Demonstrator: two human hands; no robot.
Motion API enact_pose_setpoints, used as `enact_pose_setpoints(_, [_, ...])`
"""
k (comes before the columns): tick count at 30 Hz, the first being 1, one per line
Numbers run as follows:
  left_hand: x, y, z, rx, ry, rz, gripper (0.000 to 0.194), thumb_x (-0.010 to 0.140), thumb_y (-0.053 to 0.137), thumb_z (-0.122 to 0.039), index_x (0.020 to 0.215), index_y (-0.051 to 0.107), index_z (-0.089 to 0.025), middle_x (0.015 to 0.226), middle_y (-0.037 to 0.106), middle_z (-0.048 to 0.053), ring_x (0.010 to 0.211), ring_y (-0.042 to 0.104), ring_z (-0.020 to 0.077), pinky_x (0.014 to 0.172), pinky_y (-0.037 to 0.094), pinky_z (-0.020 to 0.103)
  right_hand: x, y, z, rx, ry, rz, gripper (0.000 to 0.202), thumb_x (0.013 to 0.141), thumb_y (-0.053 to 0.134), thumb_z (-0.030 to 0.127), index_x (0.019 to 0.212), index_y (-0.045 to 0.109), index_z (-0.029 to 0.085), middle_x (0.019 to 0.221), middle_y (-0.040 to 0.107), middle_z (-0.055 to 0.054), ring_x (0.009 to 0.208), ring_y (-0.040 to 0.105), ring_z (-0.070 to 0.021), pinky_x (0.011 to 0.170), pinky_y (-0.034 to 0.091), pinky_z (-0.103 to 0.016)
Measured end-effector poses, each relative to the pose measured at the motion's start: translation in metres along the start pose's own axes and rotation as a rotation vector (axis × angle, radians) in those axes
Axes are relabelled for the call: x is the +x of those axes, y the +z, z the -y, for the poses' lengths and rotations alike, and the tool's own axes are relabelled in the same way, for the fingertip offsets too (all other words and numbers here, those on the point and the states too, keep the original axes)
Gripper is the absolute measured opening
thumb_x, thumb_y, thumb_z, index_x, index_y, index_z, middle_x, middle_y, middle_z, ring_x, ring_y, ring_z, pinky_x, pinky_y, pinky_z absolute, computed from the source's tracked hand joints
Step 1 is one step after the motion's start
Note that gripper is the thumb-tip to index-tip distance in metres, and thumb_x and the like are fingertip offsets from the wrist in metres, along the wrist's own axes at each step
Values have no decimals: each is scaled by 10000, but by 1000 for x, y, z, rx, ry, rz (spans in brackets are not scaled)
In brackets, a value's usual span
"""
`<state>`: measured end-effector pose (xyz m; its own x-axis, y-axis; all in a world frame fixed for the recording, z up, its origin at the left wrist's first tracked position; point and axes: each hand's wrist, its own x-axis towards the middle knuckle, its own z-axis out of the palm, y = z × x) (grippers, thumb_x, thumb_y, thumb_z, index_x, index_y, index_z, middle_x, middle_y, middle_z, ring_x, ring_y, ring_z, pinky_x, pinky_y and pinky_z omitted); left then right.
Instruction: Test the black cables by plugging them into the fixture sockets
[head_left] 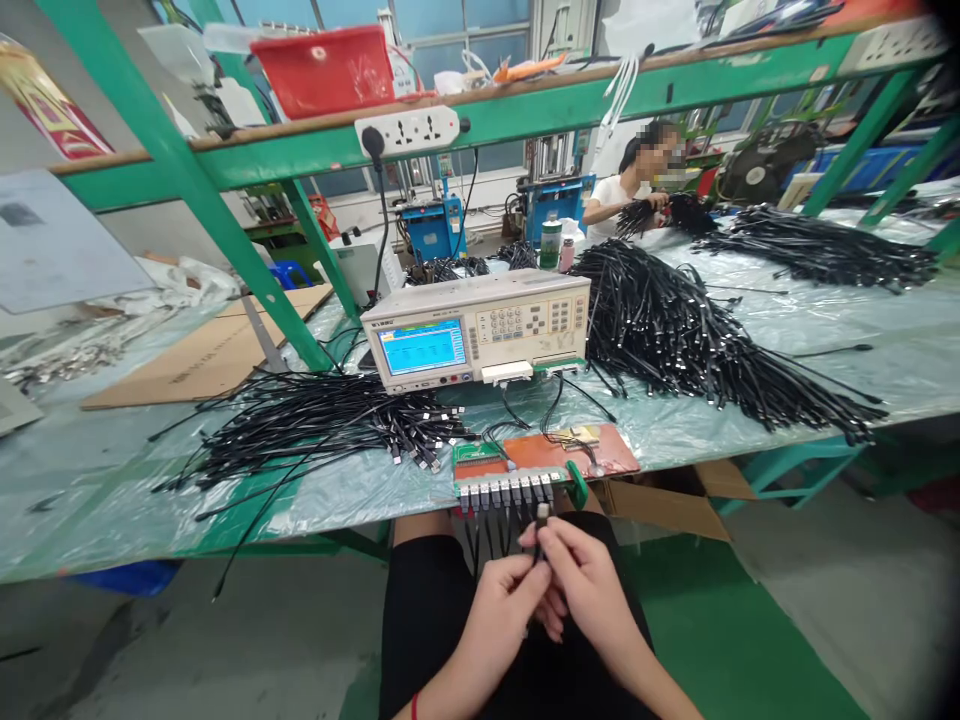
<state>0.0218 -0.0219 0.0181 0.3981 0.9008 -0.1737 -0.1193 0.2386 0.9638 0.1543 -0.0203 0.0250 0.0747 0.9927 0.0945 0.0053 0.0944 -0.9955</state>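
Both hands meet over my lap, just below the test board (pixel 480 488) at the table's front edge. My right hand (pixel 581 575) pinches a black cable (pixel 541 530) near its end, whose metal plug points up towards the board. Beside it my left hand (pixel 510 600) has its thumb and fingers pressed together on the same cable, lower down. Several black cables (pixel 501 525) are plugged in a row along the board's front and hang down. Behind the board stands a beige tester (pixel 480 320) with a lit blue screen.
Black cables lie in a pile (pixel 322 425) left of the tester and a larger heap (pixel 660 320) right of it. A green frame (pixel 247 240) rises at the left. Across the table a person (pixel 626 185) handles cables. An open cardboard box (pixel 664 505) is below right.
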Motion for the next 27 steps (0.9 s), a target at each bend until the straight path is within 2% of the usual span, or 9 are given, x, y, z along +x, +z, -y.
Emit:
enact_pose_setpoints(3, [-13,-16,-6,329,210,-97,265,938,628,-401,1022,764,-189,944,708,123,825,678,248,770,542,350,11,-8,-24,101,71,-191,479,969,499,615,740,534,196,545,441,31,461,384,-114,449,333,-226])
enact_pose_setpoints(6, [-28,-43,4,570,378,-339,225,951,590,-367,1051,733,-226,1059,656,130,999,620,290,873,503,396,24,-20,-51,-30,63,-227,530,939,494,677,696,459,207,550,378,46,485,352,-112,456,279,-226])
enact_pose_setpoints(8, [-34,-59,23,647,352,-506,314,945,574,-411,1191,654,-234,1215,576,145,1067,579,301,879,495,426,30,-24,-63,-154,66,-207,549,934,457,702,691,454,210,555,398,38,495,371,-122,466,273,-235])
enact_pose_setpoints(10, [-37,-71,46,642,261,-559,516,927,581,-449,1388,475,-243,1392,447,165,1129,552,297,905,488,449,33,-24,-67,-259,56,-209,544,949,421,687,685,449,212,552,421,29,509,400,-134,490,290,-244])
enact_pose_setpoints(13, [-39,-80,72,510,38,-306,750,883,634,-459,1499,264,-242,1405,452,170,1056,591,253,896,490,418,34,-21,-67,-306,46,-228,525,963,395,655,675,427,217,552,421,29,512,405,-139,504,295,-251])
enact_pose_setpoints(15, [-38,-82,79,428,-122,-72,732,861,664,-440,1467,329,-204,1207,599,132,922,612,217,856,483,379,35,-21,-65,-302,47,-237,520,965,390,645,668,417,220,549,412,31,512,399,-140,506,294,-250])
enact_pose_setpoints(17, [-38,-85,79,393,-212,74,602,837,692,-406,1346,489,-158,994,658,82,857,610,205,835,465,351,35,-21,-64,-311,41,-250,517,966,392,636,660,410,220,548,404,33,516,396,-141,511,291,-250])
enact_pose_setpoints(23, [-49,-108,77,443,-293,228,261,743,728,-251,985,700,-158,941,695,35,907,621,220,822,466,299,38,-18,-64,-364,25,-286,524,967,380,638,650,395,221,550,413,28,529,426,-149,528,298,-252])
enact_pose_setpoints(27, [-63,-129,87,630,-347,220,257,766,702,-288,999,729,-182,982,712,36,933,632,248,821,477,307,44,-16,-59,-435,-7,-332,554,961,365,662,637,434,217,552,464,6,544,461,-164,538,307,-257])
